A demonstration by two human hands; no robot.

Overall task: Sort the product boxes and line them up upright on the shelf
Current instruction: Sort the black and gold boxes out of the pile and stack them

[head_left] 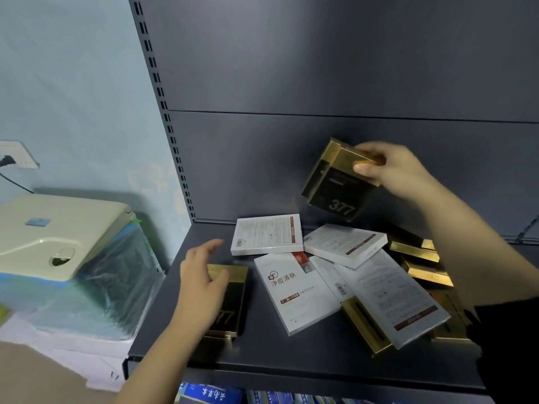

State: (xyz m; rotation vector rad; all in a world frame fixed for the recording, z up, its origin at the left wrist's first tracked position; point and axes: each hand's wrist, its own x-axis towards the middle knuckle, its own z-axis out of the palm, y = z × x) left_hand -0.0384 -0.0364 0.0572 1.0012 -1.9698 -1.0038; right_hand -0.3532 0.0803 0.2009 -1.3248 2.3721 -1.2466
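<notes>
- Grey back panel (291, 68), grey metal shelf (291, 357) below it. Pile?
- White boxes (294, 290) and black-and-gold boxes (420, 258) lie flat and overlapping, from the middle to the right of the shelf.
- Held one?
- Black-and-gold box marked 377 (335, 188), in the air above the pile, tilted, close to the back panel. Right grip (390, 167) pinches its upper gold end, thumb in front. The box hangs below and left of that grip.
- Left side?
- Lone black-and-gold box (233, 301), flat near the shelf's left front. Left grip (204, 284) is over it, fingers loosely spread, curled round nothing. Contact unclear.
</notes>
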